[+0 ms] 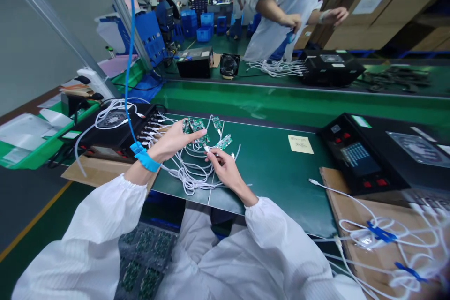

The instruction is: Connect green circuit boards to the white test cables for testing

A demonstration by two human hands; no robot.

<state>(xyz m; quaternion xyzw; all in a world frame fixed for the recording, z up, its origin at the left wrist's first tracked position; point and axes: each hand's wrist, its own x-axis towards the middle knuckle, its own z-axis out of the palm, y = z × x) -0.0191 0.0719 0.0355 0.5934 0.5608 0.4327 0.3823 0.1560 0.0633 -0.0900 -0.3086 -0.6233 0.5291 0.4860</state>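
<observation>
My left hand point(176, 140), with a blue wrist strap point(146, 157) at the wrist, is closed around green circuit boards point(197, 125), its thumb lying along them. Just below, my right hand point(224, 166) pinches the white plug of a USB cable point(206, 149) close to the boards' lower edge. Whether the plug sits in a socket cannot be made out. More small boards point(216, 123) lie beyond and beside my hands, some with white cables attached. A tangle of white cables point(186, 173) spreads under my hands and runs to a black box point(116, 124) on the left.
At right stands another black box point(362, 154) with a screen, white cables point(379, 229) bundled before it. A yellow note point(301, 144) lies on the green bench. A tray of boards point(144, 258) is by my lap. Across the conveyor point(267, 101) stands a person in white point(291, 4).
</observation>
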